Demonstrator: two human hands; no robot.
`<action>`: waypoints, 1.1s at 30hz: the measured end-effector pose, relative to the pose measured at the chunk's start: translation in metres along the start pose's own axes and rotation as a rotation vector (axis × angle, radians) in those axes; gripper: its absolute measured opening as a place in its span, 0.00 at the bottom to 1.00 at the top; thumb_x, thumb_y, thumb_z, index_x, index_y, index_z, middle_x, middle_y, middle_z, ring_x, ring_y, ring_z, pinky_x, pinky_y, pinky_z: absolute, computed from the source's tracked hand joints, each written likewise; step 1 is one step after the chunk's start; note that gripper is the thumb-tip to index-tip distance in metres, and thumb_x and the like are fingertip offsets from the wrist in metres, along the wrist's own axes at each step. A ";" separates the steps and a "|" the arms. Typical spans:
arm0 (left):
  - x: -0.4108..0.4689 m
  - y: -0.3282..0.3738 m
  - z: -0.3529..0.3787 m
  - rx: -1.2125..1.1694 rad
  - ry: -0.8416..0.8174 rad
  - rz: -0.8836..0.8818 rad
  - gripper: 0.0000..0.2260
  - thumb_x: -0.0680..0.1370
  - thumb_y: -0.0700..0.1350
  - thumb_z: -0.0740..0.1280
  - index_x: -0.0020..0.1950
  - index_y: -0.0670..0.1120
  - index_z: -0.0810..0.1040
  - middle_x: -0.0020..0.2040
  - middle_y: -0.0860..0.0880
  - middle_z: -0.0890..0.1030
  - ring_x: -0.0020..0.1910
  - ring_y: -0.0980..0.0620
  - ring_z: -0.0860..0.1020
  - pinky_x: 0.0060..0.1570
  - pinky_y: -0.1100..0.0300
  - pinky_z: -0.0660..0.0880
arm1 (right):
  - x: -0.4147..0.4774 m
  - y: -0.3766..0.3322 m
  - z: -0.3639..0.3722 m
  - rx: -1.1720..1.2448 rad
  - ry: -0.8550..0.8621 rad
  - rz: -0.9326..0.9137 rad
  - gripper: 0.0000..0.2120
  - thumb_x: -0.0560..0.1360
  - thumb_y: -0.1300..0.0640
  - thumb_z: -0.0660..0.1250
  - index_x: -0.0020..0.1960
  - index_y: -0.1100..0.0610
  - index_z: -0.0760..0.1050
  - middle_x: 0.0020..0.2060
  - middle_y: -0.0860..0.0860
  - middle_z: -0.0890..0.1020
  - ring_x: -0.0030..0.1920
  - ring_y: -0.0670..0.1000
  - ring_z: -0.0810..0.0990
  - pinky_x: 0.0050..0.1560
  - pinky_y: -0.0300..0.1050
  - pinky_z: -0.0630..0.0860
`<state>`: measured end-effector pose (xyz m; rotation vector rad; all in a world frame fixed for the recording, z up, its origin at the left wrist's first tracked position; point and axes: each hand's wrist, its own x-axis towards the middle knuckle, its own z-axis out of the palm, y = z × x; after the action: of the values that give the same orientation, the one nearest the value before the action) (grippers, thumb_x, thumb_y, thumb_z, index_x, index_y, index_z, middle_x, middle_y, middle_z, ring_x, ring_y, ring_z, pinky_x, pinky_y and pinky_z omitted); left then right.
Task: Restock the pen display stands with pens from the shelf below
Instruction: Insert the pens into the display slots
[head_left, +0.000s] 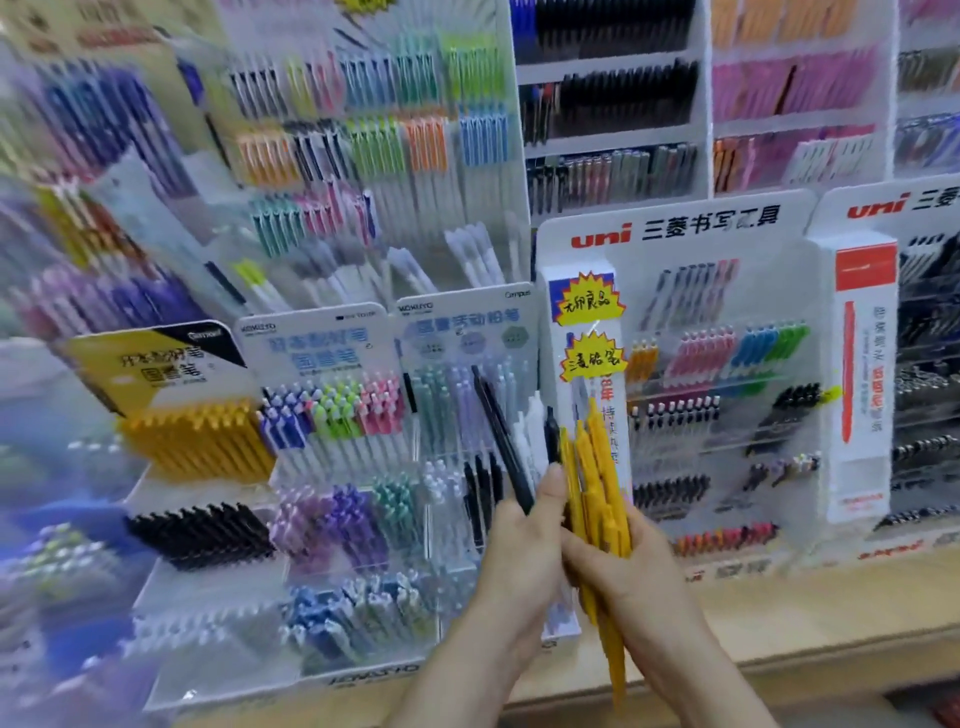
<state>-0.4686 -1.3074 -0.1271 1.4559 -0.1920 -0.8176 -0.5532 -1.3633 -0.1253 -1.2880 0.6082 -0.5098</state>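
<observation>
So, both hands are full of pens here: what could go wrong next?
The yellow pens lie fanned in the right hand, some jutting below it; one may slip out. The left hand pinches black pens in front of pastel pen slots; they might land in a wrong compartment.

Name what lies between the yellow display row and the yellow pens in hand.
Head view: blue, green and pink pens, pastel pens, the left hand holding black pens.

The tall white box (597, 275) stands just behind the right hand's (628, 577) yellow pens (597, 467) and the left hand's (519, 551) black pens (506, 452), barring forward reach. Left of the box, packed acrylic stands (228, 660) block the way; below the box, bare wooden counter (779, 613) leaves room.
</observation>
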 end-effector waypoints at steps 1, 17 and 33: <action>0.001 0.001 -0.001 -0.048 -0.010 -0.032 0.24 0.77 0.60 0.65 0.57 0.39 0.74 0.50 0.41 0.83 0.49 0.47 0.83 0.53 0.47 0.79 | 0.003 -0.001 0.001 -0.041 -0.017 -0.018 0.04 0.73 0.62 0.73 0.46 0.55 0.81 0.29 0.50 0.82 0.29 0.45 0.78 0.31 0.35 0.72; 0.030 0.048 0.005 0.104 0.057 0.156 0.26 0.81 0.59 0.55 0.54 0.38 0.82 0.42 0.41 0.84 0.53 0.36 0.79 0.61 0.46 0.73 | 0.078 -0.016 0.007 0.057 -0.278 0.048 0.13 0.70 0.53 0.73 0.39 0.61 0.74 0.21 0.52 0.72 0.23 0.49 0.69 0.26 0.39 0.66; 0.064 0.046 -0.073 0.318 -0.039 0.139 0.25 0.79 0.64 0.55 0.64 0.49 0.77 0.56 0.53 0.81 0.57 0.57 0.79 0.63 0.59 0.71 | 0.092 0.005 0.073 0.323 -0.302 0.171 0.10 0.65 0.66 0.74 0.44 0.66 0.78 0.30 0.60 0.81 0.30 0.54 0.82 0.29 0.43 0.77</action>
<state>-0.3623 -1.2913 -0.1187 1.7027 -0.4645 -0.7250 -0.4360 -1.3700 -0.1299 -0.9708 0.3603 -0.2514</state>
